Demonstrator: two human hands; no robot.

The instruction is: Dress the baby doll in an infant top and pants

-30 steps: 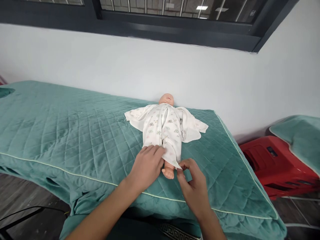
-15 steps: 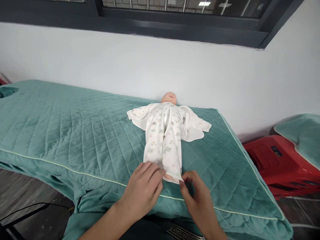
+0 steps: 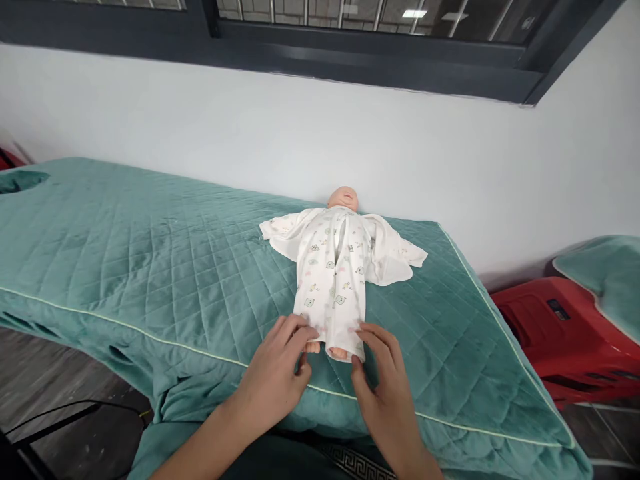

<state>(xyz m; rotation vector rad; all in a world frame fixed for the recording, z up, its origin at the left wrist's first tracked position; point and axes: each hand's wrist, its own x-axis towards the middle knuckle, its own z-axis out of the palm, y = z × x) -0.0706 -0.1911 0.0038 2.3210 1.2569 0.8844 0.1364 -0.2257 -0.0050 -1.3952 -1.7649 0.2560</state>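
Note:
A baby doll (image 3: 344,198) lies on its back, its head toward the wall and its feet toward me. White printed pants (image 3: 330,280) cover its legs, and bare toes show at both cuffs. My left hand (image 3: 280,367) rests its fingertips on the cuff at the left of the view, the thumb held apart below. At the other cuff is my right hand (image 3: 385,373), with index finger and thumb spread along the outer edge. Beneath the doll, a white printed top (image 3: 393,257) spreads out with its sleeves to either side.
A green quilted cover (image 3: 175,260) lies over the bed, which stands against a white wall (image 3: 225,127) under a dark window frame (image 3: 350,60). Red plastic stools (image 3: 550,327) stand off the right end. A dark cable (image 3: 75,403) hangs at lower left.
My right hand has let the cuff corner out of its pinch and spread its fingers. My left hand has shifted slightly left, and toes now show at that cuff.

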